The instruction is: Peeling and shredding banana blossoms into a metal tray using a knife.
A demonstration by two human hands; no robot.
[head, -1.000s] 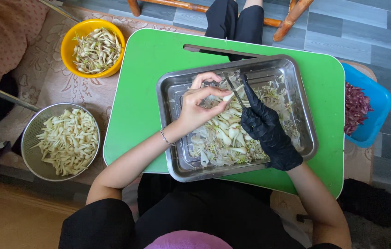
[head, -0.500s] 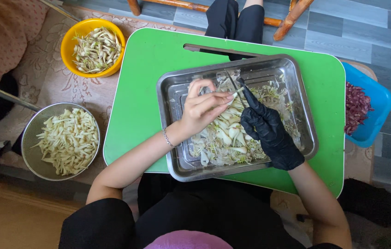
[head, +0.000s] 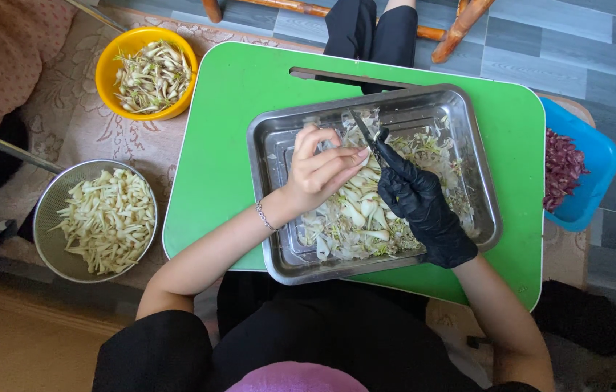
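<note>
Seen from above, over a seated person's lap. Centred on a green lap bench (head: 228, 145): a rectangular steel tray (head: 272, 145), heaped with pale trimmings, skins and cut white bulbs, the landmark for everything else.

Above the tray's middle, bare left hand (head: 319, 170), bracelet at the wrist, fingertips pinched together around one small white bulb (head: 361, 154). Touching it from the right, right hand (head: 420, 207) in a black glove, grip closed around a small knife (head: 361, 129), blade tip pointing toward the tray's far edge, edge laid against the pinched bulb.

Left of the tray and toward the far side, off the green bench on a patterned cloth: a yellow bowl (head: 108, 69) about half full of small bulbs with roots and stalks attached, apparently untrimmed. Left of the tray and nearer the person: a round metal bowl (head: 46, 210) well covered with clean white trimmed pieces. Right of the tray, past the bench edge: a blue container (head: 598, 156) holding dark red skins or pieces, kind hard to tell.

Judging by these piles, well along but not finished: a good heap of cleaned pieces in the metal bowl, plenty of waste built up in the tray, one bulb under the knife right now, and a fair stock waiting in the yellow bowl.
</note>
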